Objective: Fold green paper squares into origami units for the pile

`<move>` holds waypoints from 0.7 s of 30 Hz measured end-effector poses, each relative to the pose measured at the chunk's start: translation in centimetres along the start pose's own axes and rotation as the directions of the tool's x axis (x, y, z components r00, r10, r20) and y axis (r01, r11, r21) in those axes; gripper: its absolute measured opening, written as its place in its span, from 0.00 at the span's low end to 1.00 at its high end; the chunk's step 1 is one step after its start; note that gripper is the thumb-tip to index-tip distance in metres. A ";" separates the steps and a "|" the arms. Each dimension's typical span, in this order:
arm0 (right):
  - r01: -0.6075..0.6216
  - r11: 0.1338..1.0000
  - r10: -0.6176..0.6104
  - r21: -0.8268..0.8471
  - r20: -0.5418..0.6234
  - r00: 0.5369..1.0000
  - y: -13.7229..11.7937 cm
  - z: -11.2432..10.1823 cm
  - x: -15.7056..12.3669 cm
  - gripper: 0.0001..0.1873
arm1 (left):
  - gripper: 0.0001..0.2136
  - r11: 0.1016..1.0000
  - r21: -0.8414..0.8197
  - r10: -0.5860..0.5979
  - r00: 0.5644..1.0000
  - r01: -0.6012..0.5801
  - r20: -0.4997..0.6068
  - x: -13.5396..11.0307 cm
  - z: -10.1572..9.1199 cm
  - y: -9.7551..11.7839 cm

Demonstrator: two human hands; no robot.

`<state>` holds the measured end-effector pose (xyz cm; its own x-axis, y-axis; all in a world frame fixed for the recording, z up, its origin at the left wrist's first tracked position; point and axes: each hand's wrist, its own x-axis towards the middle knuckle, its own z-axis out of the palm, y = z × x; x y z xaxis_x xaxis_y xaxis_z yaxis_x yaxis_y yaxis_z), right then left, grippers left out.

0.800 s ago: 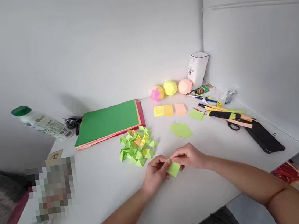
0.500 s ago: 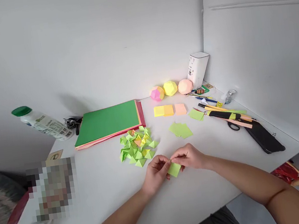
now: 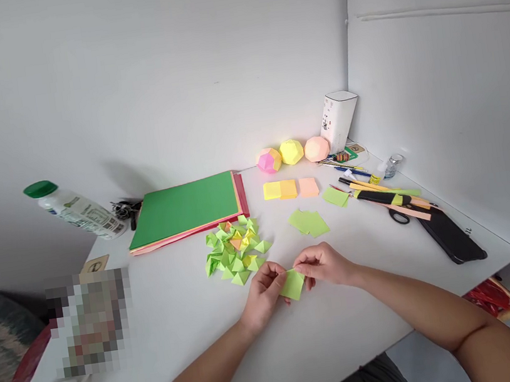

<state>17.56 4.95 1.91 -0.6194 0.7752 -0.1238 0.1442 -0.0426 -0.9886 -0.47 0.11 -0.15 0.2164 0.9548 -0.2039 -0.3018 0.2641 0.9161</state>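
Between my two hands is a small light-green paper square (image 3: 292, 285), held just above the white table. My left hand (image 3: 265, 292) pinches its left edge between thumb and fingers. At the upper right corner, my right hand (image 3: 323, 264) grips the paper the same way. Beyond my left hand lies a pile of folded green paper pieces (image 3: 231, 251), with some yellow and orange ones among them. Flat green paper squares (image 3: 309, 222) rest on the table past my right hand.
Stacked coloured sheets (image 3: 186, 208) lie at the back left near a bottle (image 3: 78, 209). Yellow squares (image 3: 279, 190) and pink squares (image 3: 308, 186) sit before several paper balls (image 3: 291, 152). To the right are a cutter (image 3: 382, 196), scissors (image 3: 399, 215) and a black phone (image 3: 451, 233).
My hands have moved slightly apart, and more of the green square shows between them. My right thumb and fingers have shifted right toward its corner.
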 end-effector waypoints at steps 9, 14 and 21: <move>-0.021 0.999 0.020 0.034 0.010 1.000 0.2 0.2 0.0 0.13 | 0.13 0.994 0.104 -0.023 1.000 0.024 -0.012 -0.1 0.0 -0.3; -0.023 0.997 0.021 0.072 0.022 1.000 0.5 0.0 0.1 0.13 | 0.13 0.998 0.059 0.004 0.999 -0.002 -0.035 0.0 0.1 -0.2; -0.020 0.997 0.019 0.069 0.016 1.000 0.4 0.2 0.1 0.15 | 0.13 0.997 0.076 0.009 0.999 -0.006 -0.047 -0.1 0.2 -0.1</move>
<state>17.46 4.87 1.45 -0.6292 0.7639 -0.1437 0.1029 -0.1014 -0.9895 -0.30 -0.06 -0.14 0.1697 0.9625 -0.2115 -0.2315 0.2476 0.9408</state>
